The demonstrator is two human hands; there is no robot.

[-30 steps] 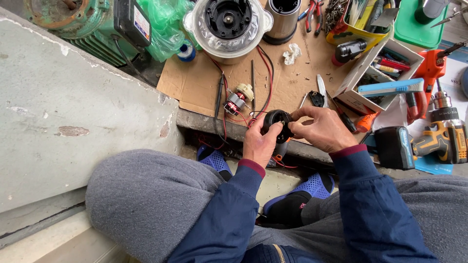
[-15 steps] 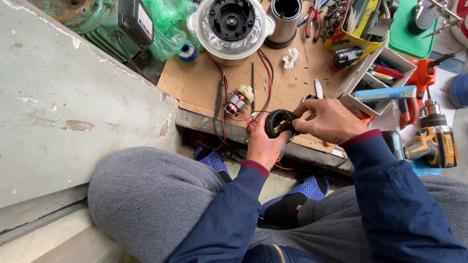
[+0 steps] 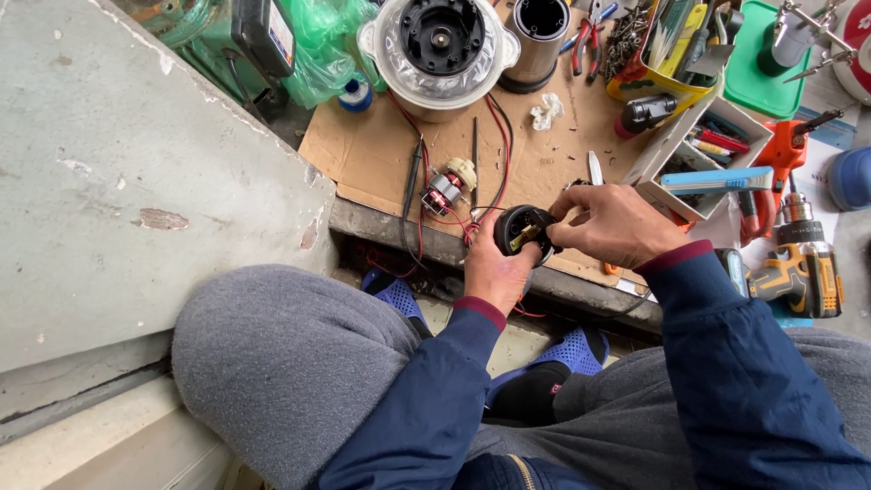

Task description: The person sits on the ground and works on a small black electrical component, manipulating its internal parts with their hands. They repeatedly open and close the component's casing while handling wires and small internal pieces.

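Near the middle of the frame we see the left hand [image 3: 494,272] cupping a round black part [image 3: 524,231] from below, its fingers curled tight around the part's rim. The right hand [image 3: 617,225] comes in from the right, fingertips pinched narrow on the part's near edge, where a small brass-coloured piece shows. Thin red wires [image 3: 454,218] run from the part up and left to a small motor armature [image 3: 446,189] lying on the cardboard sheet [image 3: 363,154].

Above that, at top centre, stands an upturned blender base [image 3: 440,50] with a clear collar, and just beside it to the right a steel cylinder [image 3: 537,41]. Red-handled pliers [image 3: 588,36] lie further right. A crumpled bit of white tissue [image 3: 546,111] sits between the cylinder and the hands. In the upper right we find a yellow tray of tools [image 3: 658,54], a white box of screwdrivers [image 3: 717,150] and a green lid [image 3: 758,82]. At the right edge lies an orange-and-black cordless drill [image 3: 803,272], close to the right sleeve.

A grey concrete slab [image 3: 118,181] fills the upper left. The grey-trousered knees [image 3: 281,363] crowd the bottom, with blue slippers [image 3: 399,295] between them.
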